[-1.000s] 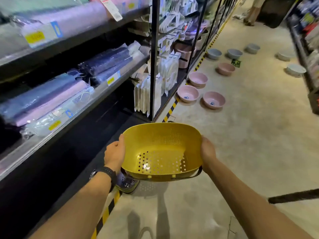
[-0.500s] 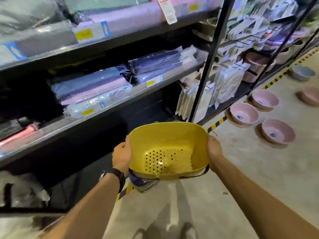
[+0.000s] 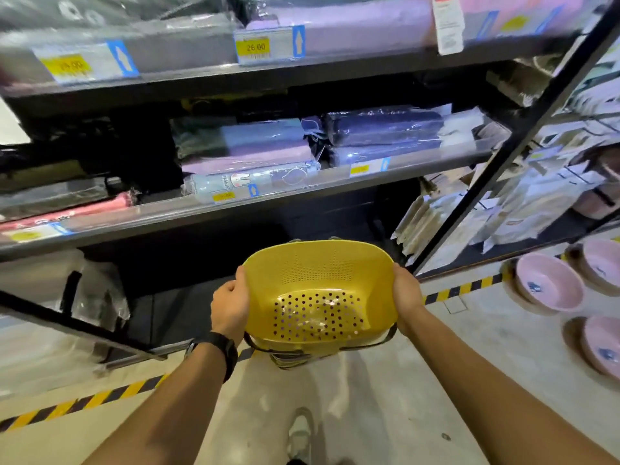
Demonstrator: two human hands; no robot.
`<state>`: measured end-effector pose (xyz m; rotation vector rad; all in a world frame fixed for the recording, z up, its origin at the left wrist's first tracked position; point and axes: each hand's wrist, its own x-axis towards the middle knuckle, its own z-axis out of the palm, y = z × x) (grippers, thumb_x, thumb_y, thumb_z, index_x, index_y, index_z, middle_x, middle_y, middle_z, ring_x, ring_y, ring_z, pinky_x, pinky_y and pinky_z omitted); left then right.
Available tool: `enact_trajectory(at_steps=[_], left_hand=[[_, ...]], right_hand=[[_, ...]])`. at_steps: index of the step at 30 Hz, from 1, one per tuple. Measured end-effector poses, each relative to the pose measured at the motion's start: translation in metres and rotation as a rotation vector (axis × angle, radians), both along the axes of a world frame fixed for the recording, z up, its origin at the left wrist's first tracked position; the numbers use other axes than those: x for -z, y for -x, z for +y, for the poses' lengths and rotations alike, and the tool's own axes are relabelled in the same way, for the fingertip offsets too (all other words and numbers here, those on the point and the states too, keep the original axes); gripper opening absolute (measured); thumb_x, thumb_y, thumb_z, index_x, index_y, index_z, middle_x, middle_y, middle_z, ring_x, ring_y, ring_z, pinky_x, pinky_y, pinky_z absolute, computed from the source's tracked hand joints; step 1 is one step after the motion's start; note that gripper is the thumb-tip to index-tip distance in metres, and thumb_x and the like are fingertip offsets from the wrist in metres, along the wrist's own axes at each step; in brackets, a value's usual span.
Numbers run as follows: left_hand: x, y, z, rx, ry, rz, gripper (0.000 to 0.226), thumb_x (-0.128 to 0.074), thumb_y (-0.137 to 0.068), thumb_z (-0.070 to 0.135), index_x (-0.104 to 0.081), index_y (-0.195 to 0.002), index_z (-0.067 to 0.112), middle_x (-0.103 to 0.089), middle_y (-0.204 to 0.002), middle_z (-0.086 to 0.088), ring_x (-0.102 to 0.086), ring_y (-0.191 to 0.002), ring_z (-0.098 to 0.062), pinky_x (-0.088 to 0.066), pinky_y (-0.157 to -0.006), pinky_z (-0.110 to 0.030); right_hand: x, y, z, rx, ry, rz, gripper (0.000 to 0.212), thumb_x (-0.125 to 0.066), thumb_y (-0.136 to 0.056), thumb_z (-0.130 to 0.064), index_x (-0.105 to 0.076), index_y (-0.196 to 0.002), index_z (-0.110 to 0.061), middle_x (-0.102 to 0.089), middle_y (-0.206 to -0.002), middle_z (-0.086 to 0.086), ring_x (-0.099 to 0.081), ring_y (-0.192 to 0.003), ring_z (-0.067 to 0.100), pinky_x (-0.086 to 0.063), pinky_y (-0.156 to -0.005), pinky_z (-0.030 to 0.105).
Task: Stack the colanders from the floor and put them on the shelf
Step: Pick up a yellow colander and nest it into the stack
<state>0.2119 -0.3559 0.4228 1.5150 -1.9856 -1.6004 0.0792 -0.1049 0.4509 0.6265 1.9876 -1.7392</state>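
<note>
Left grip (image 3: 231,305), right grip (image 3: 407,293) clasp yellow colander (image 3: 318,283) between them (opposite rims).

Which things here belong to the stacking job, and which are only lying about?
Job: yellow colander, held at its rim by left hand and right hand; stack nested under it; shelf rack; probably pink bowls on the floor.
Lying about: wrapped rolls, price tags, white packets, striped floor tape.
</note>
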Motion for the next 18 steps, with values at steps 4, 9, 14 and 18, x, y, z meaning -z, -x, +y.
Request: enact_trajectory(at_steps=[4,9,14,18], left_hand=[[-0.002,0.004,-0.006,-0.056,0.031,-0.009,0.051,-0.040,-0.096,0.064,-0.061,-0.076,0.022,-0.064,-0.083,-0.005,-0.061,-0.080,-0.025,-0.051,-0.078,-0.043],[0.003,0.010,0.007,-0.135,0.021,-0.026,0.050,-0.040,-0.097,0.062,-0.062,-0.076,0.022,-0.064,-0.078,-0.003,-0.059,-0.074,-0.019,-0.045,-0.065,-0.033],[0.018,0.016,0.027,-0.206,-0.049,-0.049,0.053,-0.038,-0.097,0.061,-0.064,-0.086,0.016,-0.068,-0.087,-0.010,-0.064,-0.085,-0.027,-0.054,-0.079,-0.043],[0.037,0.029,0.034,-0.237,-0.073,-0.052,0.049,-0.039,-0.097,0.062,-0.064,-0.088,0.021,-0.068,-0.091,-0.009,-0.064,-0.086,-0.026,-0.054,-0.076,-0.041]], right_hand=[[0.004,0.017,-0.013,-0.085,-0.002,0.010,0.027,-0.044,-0.100,-0.034,-0.065,-0.093,-0.018,-0.067,-0.100,0.012,-0.062,-0.093,0.030,-0.050,-0.089,0.047],[0.013,0.044,-0.013,-0.192,0.037,0.010,0.028,-0.047,-0.100,-0.021,-0.064,-0.078,-0.015,-0.063,-0.080,0.006,-0.059,-0.077,0.022,-0.051,-0.072,0.035],[0.033,0.071,-0.008,-0.298,-0.016,-0.035,0.025,-0.045,-0.099,-0.024,-0.065,-0.096,-0.009,-0.063,-0.082,0.007,-0.060,-0.068,0.016,-0.046,-0.053,0.024],[0.057,0.085,-0.005,-0.318,-0.047,-0.078,0.032,-0.043,-0.097,-0.028,-0.066,-0.097,-0.005,-0.062,-0.084,0.012,-0.055,-0.073,0.022,-0.045,-0.064,0.034]])
